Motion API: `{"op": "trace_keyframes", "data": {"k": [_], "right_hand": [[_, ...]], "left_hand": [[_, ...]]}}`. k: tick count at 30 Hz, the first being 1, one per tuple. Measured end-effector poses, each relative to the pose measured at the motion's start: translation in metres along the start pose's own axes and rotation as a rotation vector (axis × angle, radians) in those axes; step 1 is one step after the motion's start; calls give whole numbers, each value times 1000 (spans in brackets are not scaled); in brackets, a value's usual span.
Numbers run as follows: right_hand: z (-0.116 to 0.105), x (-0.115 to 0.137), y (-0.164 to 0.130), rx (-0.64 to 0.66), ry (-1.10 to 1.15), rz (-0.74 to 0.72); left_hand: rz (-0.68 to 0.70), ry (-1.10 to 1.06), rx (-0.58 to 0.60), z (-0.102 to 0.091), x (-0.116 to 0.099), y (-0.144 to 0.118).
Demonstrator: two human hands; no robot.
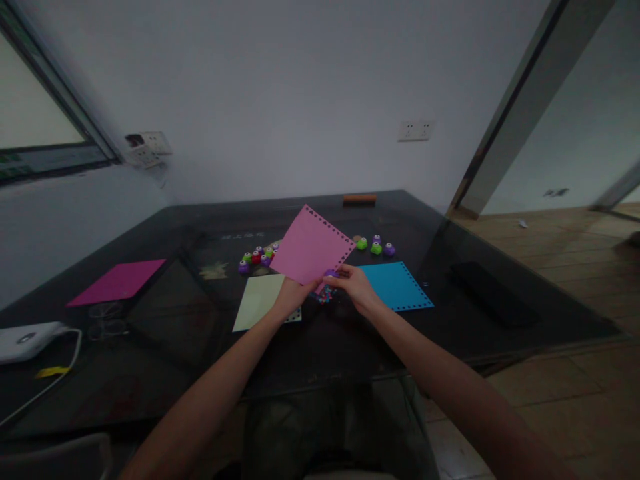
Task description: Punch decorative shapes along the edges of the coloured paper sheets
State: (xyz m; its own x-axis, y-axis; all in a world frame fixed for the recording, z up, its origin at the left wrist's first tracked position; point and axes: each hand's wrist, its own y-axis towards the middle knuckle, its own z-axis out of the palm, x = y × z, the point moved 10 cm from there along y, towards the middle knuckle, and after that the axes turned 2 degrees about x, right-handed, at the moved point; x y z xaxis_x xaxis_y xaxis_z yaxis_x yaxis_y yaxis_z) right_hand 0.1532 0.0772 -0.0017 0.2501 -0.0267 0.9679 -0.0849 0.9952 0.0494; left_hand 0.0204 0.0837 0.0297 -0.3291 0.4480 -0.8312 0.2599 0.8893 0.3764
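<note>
Head view. The dark glass table (320, 360) ends in a near edge at 6 o'clock, just above the person's lap, and a right edge running from 1 o'clock down to 4 o'clock, beyond which lies wooden floor. Open tabletop lies between the hands and the near edge, and more at 8 o'clock.

The left hand (289, 298) has its fingers closed on the lower corner of a pink sheet (311, 247), held tilted up off the table at the centre. The right hand (354, 283) pinches the same sheet's lower edge, with a small purple punch (331, 273) at its fingertips; whether those fingers grip the punch I cannot tell. The pink sheet is square, and small holes run in a row along its top and right edges.

Under the left hand lies a pale yellow sheet (257, 301); at 3 o'clock of the right hand lies a blue sheet (397, 285) with punched edges. Small coloured scraps (324, 297) sit between the hands. At 11 o'clock of the pink sheet is a cluster of small punches (256, 257); at 2 o'clock three more (375, 247), green and purple. A magenta sheet (120, 280) lies well apart at 9 o'clock, a white device (25, 339) with a cable at 8 o'clock, a black slab (487, 292) at 3 o'clock, an orange bar (359, 199) at the far edge. Grey walls carry sockets (415, 130).
</note>
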Motion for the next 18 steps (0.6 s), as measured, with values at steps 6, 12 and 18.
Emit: {"op": "trace_keyframes", "data": {"k": [6, 12, 18], "right_hand": [[-1, 1, 0, -12, -13, -25], [-2, 6, -1, -19, -15, -59], [0, 8, 0, -9, -7, -68]], "left_hand": [[3, -4, 4, 1, 1, 0], [-27, 2, -11, 0, 2, -1], [-50, 7, -42, 0, 5, -1]]}}
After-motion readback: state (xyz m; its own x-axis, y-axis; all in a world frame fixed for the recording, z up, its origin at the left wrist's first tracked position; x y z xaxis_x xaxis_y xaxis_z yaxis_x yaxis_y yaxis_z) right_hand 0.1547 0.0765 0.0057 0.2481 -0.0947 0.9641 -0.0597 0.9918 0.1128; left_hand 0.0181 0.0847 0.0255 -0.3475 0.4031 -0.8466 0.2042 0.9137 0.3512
